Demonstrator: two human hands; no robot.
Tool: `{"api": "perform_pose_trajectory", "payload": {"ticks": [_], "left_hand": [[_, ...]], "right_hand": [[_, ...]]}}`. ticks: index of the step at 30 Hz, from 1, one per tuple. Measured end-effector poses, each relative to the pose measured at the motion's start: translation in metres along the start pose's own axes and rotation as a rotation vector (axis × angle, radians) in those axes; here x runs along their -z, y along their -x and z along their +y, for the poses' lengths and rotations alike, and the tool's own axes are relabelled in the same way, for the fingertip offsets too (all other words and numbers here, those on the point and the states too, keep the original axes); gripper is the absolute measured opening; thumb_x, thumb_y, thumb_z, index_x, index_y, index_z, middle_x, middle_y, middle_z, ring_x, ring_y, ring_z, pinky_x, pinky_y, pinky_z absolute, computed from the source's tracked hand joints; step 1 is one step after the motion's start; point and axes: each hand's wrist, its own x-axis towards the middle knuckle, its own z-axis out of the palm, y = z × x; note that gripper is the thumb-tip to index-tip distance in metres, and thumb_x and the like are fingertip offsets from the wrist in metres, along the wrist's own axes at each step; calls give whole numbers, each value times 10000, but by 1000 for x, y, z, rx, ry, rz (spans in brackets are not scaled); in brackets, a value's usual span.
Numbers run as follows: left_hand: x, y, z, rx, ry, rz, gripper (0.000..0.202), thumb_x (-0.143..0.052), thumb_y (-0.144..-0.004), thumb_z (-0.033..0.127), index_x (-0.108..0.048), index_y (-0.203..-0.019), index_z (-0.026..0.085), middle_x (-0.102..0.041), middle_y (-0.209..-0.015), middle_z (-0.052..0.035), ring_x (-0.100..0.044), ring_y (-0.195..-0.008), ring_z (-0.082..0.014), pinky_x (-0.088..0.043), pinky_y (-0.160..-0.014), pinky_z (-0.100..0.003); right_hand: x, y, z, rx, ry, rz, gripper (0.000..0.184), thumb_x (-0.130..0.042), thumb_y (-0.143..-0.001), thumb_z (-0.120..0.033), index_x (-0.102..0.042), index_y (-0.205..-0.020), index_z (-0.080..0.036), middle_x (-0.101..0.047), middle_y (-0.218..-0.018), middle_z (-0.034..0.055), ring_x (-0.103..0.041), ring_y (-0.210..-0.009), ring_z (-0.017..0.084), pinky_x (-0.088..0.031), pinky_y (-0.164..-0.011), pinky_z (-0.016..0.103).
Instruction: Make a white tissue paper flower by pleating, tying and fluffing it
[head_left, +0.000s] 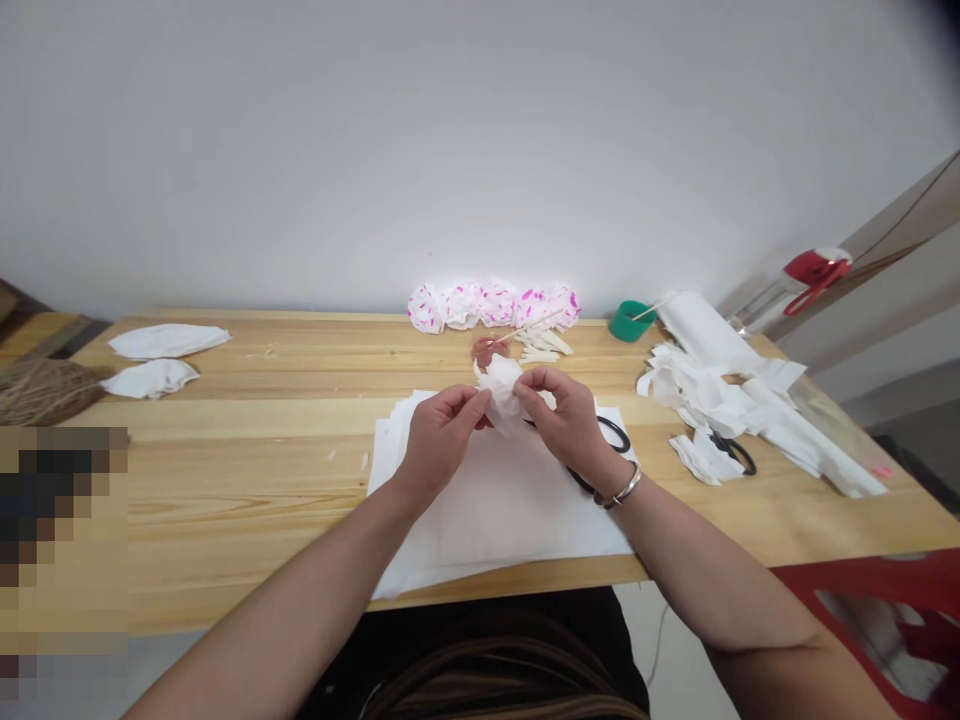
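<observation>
Between my two hands is a crumpled piece of white tissue paper (504, 388), held above the near part of the table. My left hand (444, 432) pinches its left side with thumb and forefinger. On the other side my right hand (564, 412), with a silver bracelet at the wrist, pinches it too. Below lies a stack of white paper sheets (495, 520). Black-handled scissors (615, 434) rest on the stack, partly hidden by my right hand. Just beyond the tissue sits a small reddish dish (489, 350) with a thin stick across it.
White paper puffs with pink marks (495, 302) line the wall. Small white strips (543, 345) lie before them. A green cup (631, 320), torn white paper (705, 390) and a red-capped bottle (810, 275) are right. Folded white pieces (169, 340) and twine (49, 390) are left.
</observation>
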Motion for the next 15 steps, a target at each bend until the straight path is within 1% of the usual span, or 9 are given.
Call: {"api": "perform_pose_trajectory", "payload": {"ticks": [2, 4, 6, 9, 12, 15], "left_hand": [[0, 0, 1, -11, -28, 17, 230, -607, -786, 385, -651, -678, 187, -619, -634, 14, -563, -638, -120, -469, -673, -250], [0, 1, 1, -38, -87, 29, 228, -602, -789, 376, -643, -662, 191, -606, -622, 19, -551, -629, -119, -455, -656, -243], [0, 3, 2, -88, -150, 22, 212, -596, -796, 364, -639, -675, 196, -593, -619, 25, -539, -623, -116, -441, -642, -236], [-1, 6, 1, -168, -200, -25, 177, -572, -818, 343, -637, -732, 202, -579, -645, 30, -521, -639, -111, -423, -634, -226], [-1, 7, -1, -205, -212, -64, 167, -544, -839, 323, -630, -772, 196, -583, -678, 24, -524, -659, -111, -426, -647, -226], [-1, 6, -3, -213, -231, -58, 177, -538, -844, 324, -627, -773, 189, -580, -661, 24, -533, -642, -112, -432, -642, -229]], "right_hand": [[1, 0, 1, -27, -21, 19, 103, -536, -835, -269, -563, -783, -184, -601, -759, 14, -551, -719, 131, -454, -690, 284], [3, 2, -1, -7, -24, 8, 127, -524, -851, -302, -569, -835, -185, -607, -807, 26, -556, -752, 137, -456, -706, 293], [4, 3, -4, 73, 7, -32, 154, -542, -846, -335, -567, -882, -188, -605, -844, 37, -552, -782, 147, -455, -725, 306], [2, 6, -7, 203, 128, -67, 203, -634, -787, -360, -568, -885, -195, -592, -805, 32, -531, -774, 162, -441, -731, 324], [-2, 6, -5, 238, 211, -47, 172, -627, -804, -338, -594, -899, -199, -604, -773, 29, -527, -770, 167, -430, -731, 330], [-5, 6, -1, 245, 186, -18, 98, -557, -855, -272, -624, -857, -200, -633, -787, 38, -542, -787, 163, -432, -743, 324]]}}
